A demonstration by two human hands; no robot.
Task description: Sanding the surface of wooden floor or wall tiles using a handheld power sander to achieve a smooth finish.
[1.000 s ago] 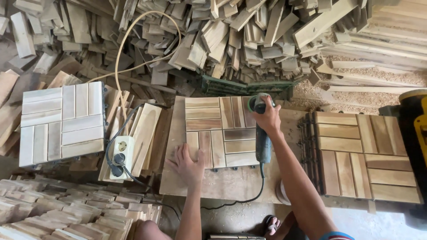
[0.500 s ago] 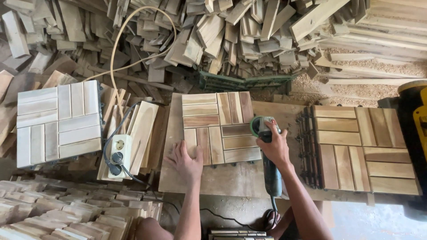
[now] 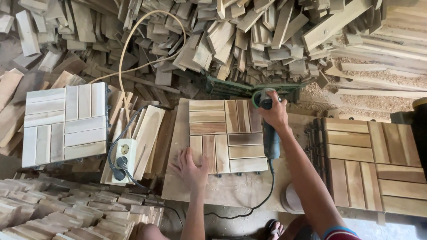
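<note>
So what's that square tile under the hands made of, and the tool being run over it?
The tile looks like bare wooden slats in a parquet pattern: visible grain, mixed tan and brown tones, a matte, seemingly unvarnished surface. Small dark feet along its near edge suggest a plastic backing, though that is unclear. The power tool in the right hand seems to have a dark teal plastic body; its head is hidden.

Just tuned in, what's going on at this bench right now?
A person is working a handheld power sander over a slatted wooden tile on a board. The right hand grips the tool at the tile's far right corner; the left hand lies flat on its near left corner. Another tile and an extension socket lie to the left.
</note>
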